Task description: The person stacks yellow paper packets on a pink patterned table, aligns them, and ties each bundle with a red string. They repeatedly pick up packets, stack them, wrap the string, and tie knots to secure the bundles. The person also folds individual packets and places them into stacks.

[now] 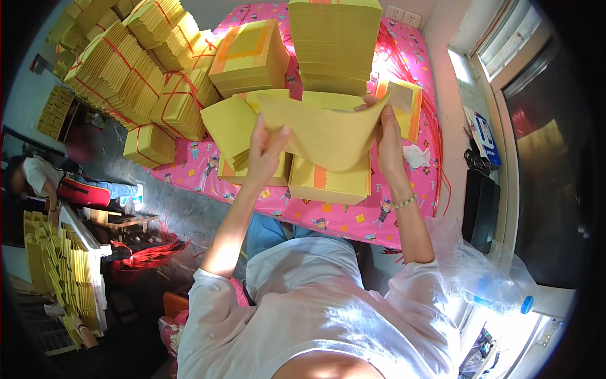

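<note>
Between my two hands hangs a thin sheaf of yellow paper (322, 132), curved and sagging in the middle. My left hand (266, 148) grips its left end, thumb on the near side. At the right end my right hand (388, 136) has its fingers wrapped around the paper's edge. Below the sheaf sits a squared stack of yellow paper (331, 186) with an orange mark on top. Fanned yellow sheets (228, 129) lie to the left of my left hand, on another stack. A tall yellow paper stack (334, 47) stands just beyond the sheaf.
A pink patterned cloth (208, 167) covers the table. Red-tied yellow bundles (113, 76) pile up at the far left. Red strings (421, 82) and a crumpled white tissue (416, 156) lie at right. Another person (47, 180) works at the left. A bagged plastic bottle (499, 297) stands lower right.
</note>
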Tool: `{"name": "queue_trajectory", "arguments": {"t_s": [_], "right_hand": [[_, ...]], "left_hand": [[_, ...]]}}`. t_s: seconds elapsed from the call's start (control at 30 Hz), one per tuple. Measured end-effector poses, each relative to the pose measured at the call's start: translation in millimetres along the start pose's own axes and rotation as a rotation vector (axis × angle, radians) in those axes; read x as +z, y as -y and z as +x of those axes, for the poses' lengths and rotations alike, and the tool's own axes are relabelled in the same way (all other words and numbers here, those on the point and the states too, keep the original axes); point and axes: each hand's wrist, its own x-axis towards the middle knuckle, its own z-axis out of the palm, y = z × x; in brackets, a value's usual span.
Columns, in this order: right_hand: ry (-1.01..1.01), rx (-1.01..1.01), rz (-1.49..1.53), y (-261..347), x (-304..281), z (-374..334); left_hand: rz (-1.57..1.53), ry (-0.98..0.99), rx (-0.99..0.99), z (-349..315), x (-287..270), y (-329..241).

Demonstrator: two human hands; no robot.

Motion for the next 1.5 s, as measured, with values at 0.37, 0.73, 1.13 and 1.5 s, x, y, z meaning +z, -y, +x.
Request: {"name": "queue_trajectory", "arguments": {"t_s": [0.37, 0.73, 1.13, 1.5], "right_hand": [[0.179, -0.215, -0.049, -18.7, 43.5, 7.5], [0.126, 0.047, 0.381, -4.0, -1.5, -11.1], [0.115, -0.169, -0.265, -18.4, 13.2, -41.8], [0.133, 0.232, 0.053, 22.9, 10.2, -0.7]], "left_hand": [[-0.186, 0.334, -0.094, 15.5, 50.6, -13.5], [-0.212, 0.171, -0.114, 12.3, 39.7, -1.6], [-0.055, 0.080, 0.004, -8.3, 48.5, 12.4], [-0.181, 0.214, -0.445, 40.6, 47.5, -23.0]]}}
